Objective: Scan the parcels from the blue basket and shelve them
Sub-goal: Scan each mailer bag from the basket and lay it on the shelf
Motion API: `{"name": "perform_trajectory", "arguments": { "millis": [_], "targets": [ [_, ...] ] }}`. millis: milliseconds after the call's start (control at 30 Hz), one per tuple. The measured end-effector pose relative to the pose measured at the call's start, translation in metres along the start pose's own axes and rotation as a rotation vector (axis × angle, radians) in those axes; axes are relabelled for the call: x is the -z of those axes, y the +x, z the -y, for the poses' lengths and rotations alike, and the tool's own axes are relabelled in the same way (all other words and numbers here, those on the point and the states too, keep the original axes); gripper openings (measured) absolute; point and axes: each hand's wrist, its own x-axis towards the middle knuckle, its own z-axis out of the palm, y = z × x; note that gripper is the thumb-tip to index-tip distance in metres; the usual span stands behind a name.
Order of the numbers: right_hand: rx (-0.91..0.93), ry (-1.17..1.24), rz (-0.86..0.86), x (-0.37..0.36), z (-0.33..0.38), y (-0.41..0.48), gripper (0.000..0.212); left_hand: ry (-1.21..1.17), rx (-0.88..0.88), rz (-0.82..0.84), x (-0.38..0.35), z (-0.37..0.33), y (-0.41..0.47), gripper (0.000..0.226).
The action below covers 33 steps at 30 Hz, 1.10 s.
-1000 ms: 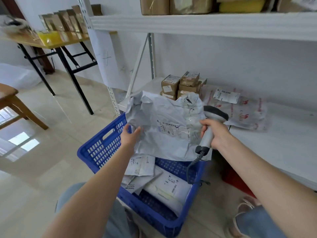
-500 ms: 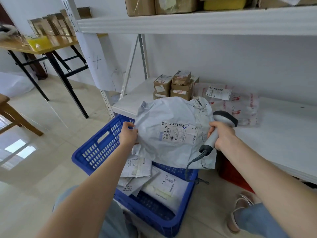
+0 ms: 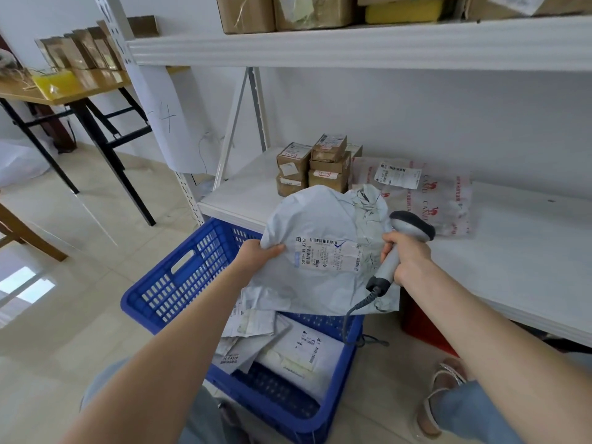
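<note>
Hands in view: 2.

Left hand (image 3: 256,255) pinches the left edge of 1 grey mailer parcel (image 3: 320,216), with the thumb on top and the fingers curled underneath.

Right hand (image 3: 410,259) has all its fingers wrapped round the handle of 1 barcode scanner (image 3: 411,226). The scanner head sits just above the knuckles, and 1 coiled cable drops from below the palm. The parcel's right edge touches these fingers; cannot tell whether they grip it too.

The parcel is held in the air between the two sets of fingers, over the far end of 1 blue basket (image 3: 179,277). Its 1 shipping label (image 3: 326,255) faces up, between the left thumb tip and the right fingertips.

Below the wrists, in the basket: at least 3 flat mailers (image 3: 301,357), labels up.

Beyond the fingertips, on the lower shelf (image 3: 528,251):
- 1 stack of small cardboard boxes (image 3: 328,163); 5 counted, a sixth partly hidden.
- 1 red-printed bag parcel (image 3: 445,200) just beside the stack, beyond the right knuckles, carrying 1 label.
</note>
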Motion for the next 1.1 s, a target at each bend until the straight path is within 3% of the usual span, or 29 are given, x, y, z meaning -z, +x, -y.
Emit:
{"name": "perform_trajectory", "arguments": {
  "millis": [133, 300, 400, 500, 667, 800, 967, 1100],
  "targets": [
    [0.008, -0.011, -0.011, 0.0, -0.002, 0.002, 0.015, 0.141, -0.096, -0.115, 0.0, 0.003, 0.001, 0.027],
    [0.028, -0.038, -0.013, -0.001, -0.007, -0.001, 0.014, 0.207, -0.065, -0.156, 0.003, 0.007, -0.005, 0.031],
    [0.04, -0.03, -0.012, 0.001, -0.009, -0.006, 0.014, 0.076, -0.068, -0.111, 0.007, 0.009, -0.01, 0.014],
    [0.061, -0.071, -0.004, 0.003, -0.01, -0.011, 0.014, -0.055, -0.048, -0.05, 0.007, 0.012, -0.019, 0.011],
    [0.125, -0.092, 0.002, 0.007, -0.011, -0.018, 0.013, -0.033, -0.007, -0.135, 0.007, 0.011, -0.023, 0.014],
    [0.293, -0.177, -0.011, 0.01, -0.021, -0.031, 0.014, -0.005, 0.037, -0.163, 0.009, 0.008, -0.024, 0.018],
    [0.328, -0.289, 0.202, 0.021, -0.045, -0.069, 0.014, -0.083, 0.066, -0.157, 0.003, 0.003, -0.029, 0.024],
    [0.313, -0.394, 0.221, 0.034, -0.075, -0.095, 0.021, -0.172, 0.08, -0.142, -0.003, 0.0, -0.035, 0.024]
  ]
}}
